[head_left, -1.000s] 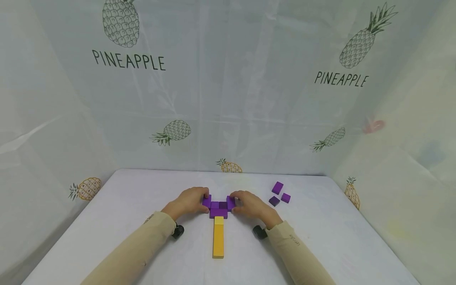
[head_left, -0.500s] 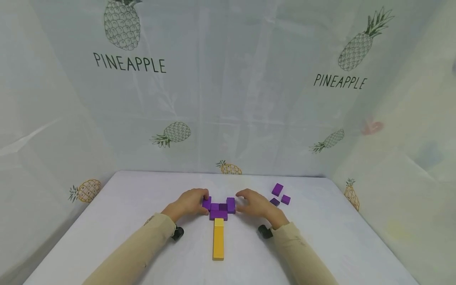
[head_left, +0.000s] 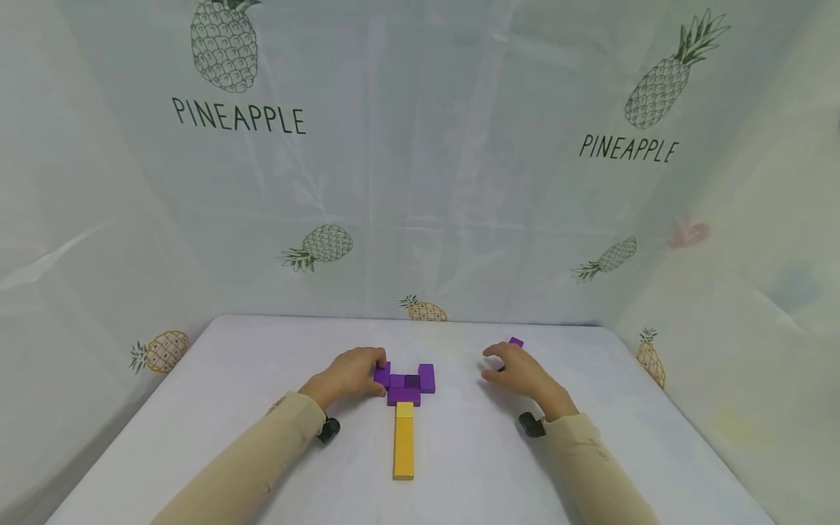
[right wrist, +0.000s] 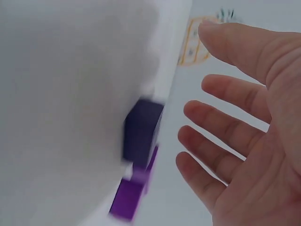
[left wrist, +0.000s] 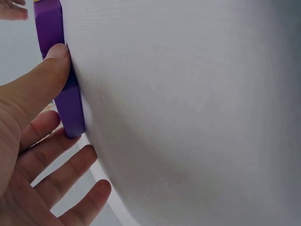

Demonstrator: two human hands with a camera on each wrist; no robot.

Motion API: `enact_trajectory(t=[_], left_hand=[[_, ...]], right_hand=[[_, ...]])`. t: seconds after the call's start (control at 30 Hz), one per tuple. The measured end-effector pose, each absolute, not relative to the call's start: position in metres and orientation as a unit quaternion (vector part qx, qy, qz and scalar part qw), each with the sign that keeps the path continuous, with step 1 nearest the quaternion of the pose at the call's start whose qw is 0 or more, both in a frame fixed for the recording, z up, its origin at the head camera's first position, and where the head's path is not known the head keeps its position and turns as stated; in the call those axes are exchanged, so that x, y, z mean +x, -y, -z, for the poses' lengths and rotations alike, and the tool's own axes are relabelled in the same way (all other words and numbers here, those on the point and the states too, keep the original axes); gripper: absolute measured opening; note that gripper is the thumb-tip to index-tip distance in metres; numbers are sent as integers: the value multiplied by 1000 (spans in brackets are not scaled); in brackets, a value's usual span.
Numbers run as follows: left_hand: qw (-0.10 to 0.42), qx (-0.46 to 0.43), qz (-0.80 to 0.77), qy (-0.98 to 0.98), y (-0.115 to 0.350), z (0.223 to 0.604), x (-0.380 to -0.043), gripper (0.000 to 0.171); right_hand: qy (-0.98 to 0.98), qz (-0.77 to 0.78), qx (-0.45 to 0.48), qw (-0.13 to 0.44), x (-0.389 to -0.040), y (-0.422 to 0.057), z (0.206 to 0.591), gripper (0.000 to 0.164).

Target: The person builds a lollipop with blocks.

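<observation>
With the clock face laid over the head view and twelve pointing to the backdrop (head_left: 420, 168), a wide purple block (head_left: 403, 397) sits at the centre of the layout on the white tabletop (head_left: 315, 481). Against its twelve o'clock edge stand two cubes side by side, a lighter purple cube (head_left: 397, 380) and a dark purple cube (head_left: 412, 380). An upright-lying purple block (head_left: 426, 378) flanks them at two o'clock, and its matching purple block (head_left: 383, 374) flanks them at ten. That ten o'clock block is pinched lengthwise by the left hand (head_left: 351, 372), thumb on its near end and fingertips at its far end. Toward six o'clock, a short yellow block (head_left: 405, 410) and a long yellow block (head_left: 403, 446) run in line. The right hand (head_left: 523, 373) hovers well apart near three o'clock, fingers spread and thumb held away from them. Past it at twelve o'clock peeks a loose purple block (head_left: 516, 341), mostly hidden. The right wrist view shows, blurred, a dark loose block (right wrist: 141, 134) with brighter purple pieces (right wrist: 127, 198) near its six o'clock. Beige sleeves (head_left: 230, 467) cover both forearms.
</observation>
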State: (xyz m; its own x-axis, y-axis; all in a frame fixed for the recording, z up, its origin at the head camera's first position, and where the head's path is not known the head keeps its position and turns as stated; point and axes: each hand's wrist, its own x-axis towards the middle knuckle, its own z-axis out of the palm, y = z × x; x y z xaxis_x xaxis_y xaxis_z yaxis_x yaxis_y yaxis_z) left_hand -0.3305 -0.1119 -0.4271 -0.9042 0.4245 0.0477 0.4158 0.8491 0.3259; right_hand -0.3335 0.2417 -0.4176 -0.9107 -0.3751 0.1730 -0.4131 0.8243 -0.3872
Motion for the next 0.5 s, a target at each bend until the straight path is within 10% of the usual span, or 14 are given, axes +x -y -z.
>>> enact_trajectory(t=[0.5], left_hand=[[10,218,-169,-961,111,429,-330,43]], right_hand=[[958,-236,159,39,-343,-302,430,42]])
